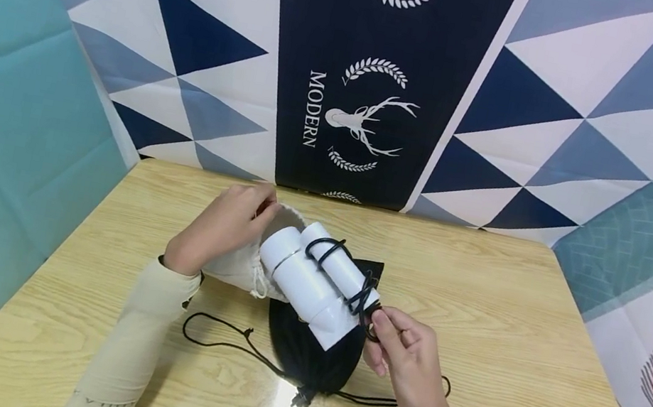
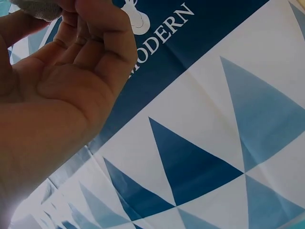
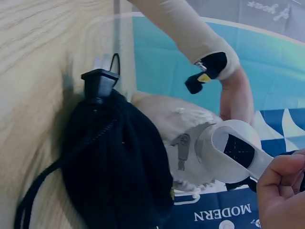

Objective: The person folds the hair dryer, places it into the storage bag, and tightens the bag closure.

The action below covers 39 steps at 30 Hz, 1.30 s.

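A white folding hair dryer [image 1: 303, 282], its black cord [image 1: 361, 299] wound round the folded handle, slants over the table. My right hand [image 1: 407, 357] grips the cord end of that handle between thumb and fingers. The dryer's far end is at the open mouth of an off-white drawstring pouch [image 1: 234, 267]. My left hand [image 1: 233, 220] pinches the pouch's rim; a bit of its cloth [image 2: 35, 9] shows above the fingers in the left wrist view. Below the dryer lies a black drawstring bag [image 1: 308, 352], partly hidden by it.
A black two-pin plug [image 3: 99, 85] shows at the near end of the black bag. Black drawstrings [image 1: 225, 345] spread to both sides on the wooden table [image 1: 508, 320]. A patterned cloth [image 1: 367, 117] hangs behind the table's far edge.
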### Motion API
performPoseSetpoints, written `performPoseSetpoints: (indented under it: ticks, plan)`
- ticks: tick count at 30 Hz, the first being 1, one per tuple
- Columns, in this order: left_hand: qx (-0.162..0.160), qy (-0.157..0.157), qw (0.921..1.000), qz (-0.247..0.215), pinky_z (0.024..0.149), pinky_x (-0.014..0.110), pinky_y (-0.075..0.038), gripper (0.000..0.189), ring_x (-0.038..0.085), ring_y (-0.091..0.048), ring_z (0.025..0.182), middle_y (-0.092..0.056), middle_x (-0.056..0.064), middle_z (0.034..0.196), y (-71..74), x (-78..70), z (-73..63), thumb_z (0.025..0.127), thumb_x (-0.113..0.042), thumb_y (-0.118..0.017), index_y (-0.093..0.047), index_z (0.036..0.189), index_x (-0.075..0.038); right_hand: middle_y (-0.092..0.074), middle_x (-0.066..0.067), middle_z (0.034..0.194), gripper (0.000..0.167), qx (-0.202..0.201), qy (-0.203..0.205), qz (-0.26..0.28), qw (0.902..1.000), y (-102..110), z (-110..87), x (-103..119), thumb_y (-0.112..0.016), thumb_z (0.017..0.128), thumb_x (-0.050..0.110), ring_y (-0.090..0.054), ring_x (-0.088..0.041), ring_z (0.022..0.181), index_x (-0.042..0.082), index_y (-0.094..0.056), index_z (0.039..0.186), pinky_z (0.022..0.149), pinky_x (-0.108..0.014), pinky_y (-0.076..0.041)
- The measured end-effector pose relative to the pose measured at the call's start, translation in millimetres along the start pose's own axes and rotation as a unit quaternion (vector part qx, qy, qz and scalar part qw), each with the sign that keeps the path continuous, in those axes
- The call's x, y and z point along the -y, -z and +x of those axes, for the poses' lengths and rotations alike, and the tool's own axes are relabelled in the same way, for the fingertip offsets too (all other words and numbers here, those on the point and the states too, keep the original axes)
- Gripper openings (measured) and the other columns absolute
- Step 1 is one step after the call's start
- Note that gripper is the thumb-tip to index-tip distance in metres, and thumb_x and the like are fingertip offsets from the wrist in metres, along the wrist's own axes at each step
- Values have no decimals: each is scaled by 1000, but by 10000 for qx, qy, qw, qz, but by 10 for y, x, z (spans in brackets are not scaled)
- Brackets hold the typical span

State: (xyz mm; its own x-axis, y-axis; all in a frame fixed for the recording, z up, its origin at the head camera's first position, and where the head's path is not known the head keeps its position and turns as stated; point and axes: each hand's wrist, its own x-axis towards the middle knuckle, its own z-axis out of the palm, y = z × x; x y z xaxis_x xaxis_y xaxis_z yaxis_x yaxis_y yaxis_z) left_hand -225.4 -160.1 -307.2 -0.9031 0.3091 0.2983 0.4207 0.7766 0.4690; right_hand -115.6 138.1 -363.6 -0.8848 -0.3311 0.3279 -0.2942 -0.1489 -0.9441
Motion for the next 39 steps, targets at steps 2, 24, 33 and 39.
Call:
performPoseSetpoints:
  ticks: [2,24,33,39]
  plan:
    - [44,2,10000,-40,56,32,-39,18,19,-47,60,-49,2,66,0,-15,0,103,-19,-53,-59,88,-10,-44,-11,55,27,46,55,-182,9998,-22,-11,-24,-38,106,-1,-39,-22,44,-18,-53,91,40,-33,-32]
    - [670,-780,9947,33,56,29,-41,18,11,-45,58,-48,-4,65,35,-209,-127,103,-18,-56,-57,86,-12,-49,-9,55,36,44,-1493,-521,9874,-128,-6,-117,-47,107,21,-47,-10,49,-12,-59,97,44,-27,-43]
    - [1553,-937,9833,-115,58,26,-41,19,10,-42,58,-45,-2,65,-45,-268,-183,103,-13,-54,-54,84,-10,-50,2,58,40,233,-3090,459,9497,-142,26,-94,-52,104,34,-44,-8,51,-3,-59,93,51,-20,-39]
    - [1551,-1131,9814,-57,61,27,-42,20,11,-45,61,-46,-3,67,-96,-328,-201,103,-14,-56,-54,83,-11,-49,5,56,34,688,-3232,936,9392,-131,33,-124,-52,103,33,-43,-7,49,2,-61,94,50,-21,-38]
